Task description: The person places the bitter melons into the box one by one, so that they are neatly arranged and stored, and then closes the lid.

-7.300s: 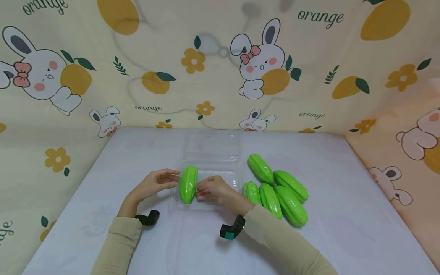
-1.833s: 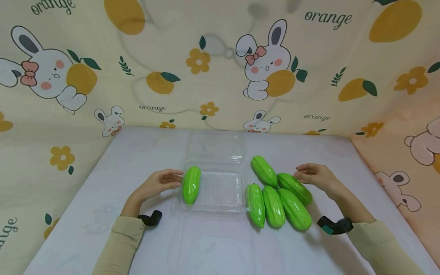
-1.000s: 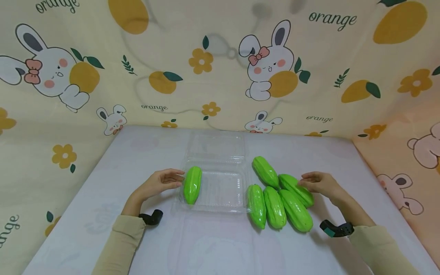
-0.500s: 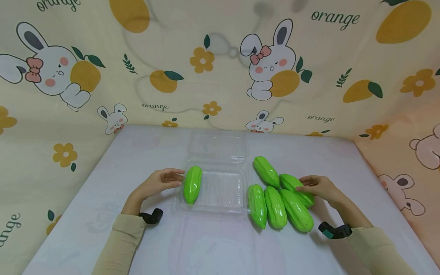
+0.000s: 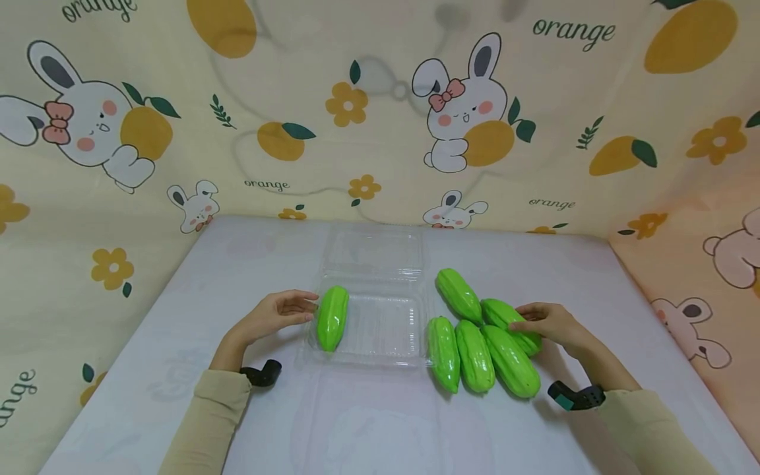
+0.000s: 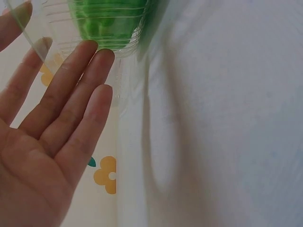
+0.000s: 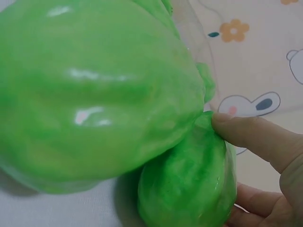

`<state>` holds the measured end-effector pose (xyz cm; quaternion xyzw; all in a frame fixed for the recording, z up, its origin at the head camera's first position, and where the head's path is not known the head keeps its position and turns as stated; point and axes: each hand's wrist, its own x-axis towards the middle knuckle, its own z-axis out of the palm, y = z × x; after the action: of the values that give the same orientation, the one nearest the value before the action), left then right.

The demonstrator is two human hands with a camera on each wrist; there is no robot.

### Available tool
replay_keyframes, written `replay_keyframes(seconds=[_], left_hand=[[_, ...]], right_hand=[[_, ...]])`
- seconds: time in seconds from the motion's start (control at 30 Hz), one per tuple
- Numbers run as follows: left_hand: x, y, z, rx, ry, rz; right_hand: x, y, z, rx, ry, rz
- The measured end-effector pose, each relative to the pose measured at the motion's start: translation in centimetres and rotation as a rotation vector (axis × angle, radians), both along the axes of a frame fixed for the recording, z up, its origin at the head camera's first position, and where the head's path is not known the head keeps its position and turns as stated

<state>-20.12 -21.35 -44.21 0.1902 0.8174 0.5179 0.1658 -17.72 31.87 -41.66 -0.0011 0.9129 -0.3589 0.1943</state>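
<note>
A shiny green ribbed gourd (image 5: 332, 318) lies at the left side inside a clear plastic clamshell box (image 5: 386, 330), its lid folded back. Beside the box's left wall is my left hand (image 5: 276, 313), fingers extended; in the left wrist view those fingers (image 6: 71, 94) reach the transparent wall with the green shape behind it. My right hand (image 5: 552, 323) grips the far right gourd (image 5: 501, 312) of a group, thumb on top and fingers along its outer side. In the right wrist view the thumb (image 7: 251, 135) presses that gourd (image 7: 189, 189), partly hidden behind a nearer gourd (image 7: 94, 94).
Several more green gourds lie packed together right of the box, among them one at the back (image 5: 458, 295) and one at the front right (image 5: 512, 363). A white cloth covers the table (image 5: 249, 244). A printed curtain (image 5: 380, 99) hangs behind.
Earlier my right hand was beside the gourd in the box; it has since moved right to the group and come down onto the far right gourd, now gripping it. My left hand stays by the box.
</note>
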Motion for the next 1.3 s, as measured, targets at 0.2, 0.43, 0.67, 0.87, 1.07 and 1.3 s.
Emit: replay_keyframes(seconds=[0.2,0.43,0.67,0.87,1.07,1.3], left_hand=[[0.0,0.1,0.0,0.005,0.001,-0.001],[-0.1,0.1,-0.1,0.005,-0.002,-0.003],[-0.1,0.1,-0.1,-0.006,0.005,-0.002],[-0.1,0.0,-0.2,-0.01,0.009,0.0],[0.0,0.0,-0.2,-0.008,0.001,0.005],[0.1,-0.1,-0.2,0.002,-0.009,0.006]], right_hand=[[-0.1,0.0,0.1,0.007,-0.004,-0.003],[-0.1,0.2,0.3,0.013,-0.013,-0.028],[-0.1,0.3,0.7,-0.011,0.001,-0.03],[-0.3,0.4,0.8,-0.034,0.017,-0.026],[-0.5,0.3,1.0,-0.063,0.017,-0.028],[-0.5,0.0,1.4,-0.096,0.002,-0.033]])
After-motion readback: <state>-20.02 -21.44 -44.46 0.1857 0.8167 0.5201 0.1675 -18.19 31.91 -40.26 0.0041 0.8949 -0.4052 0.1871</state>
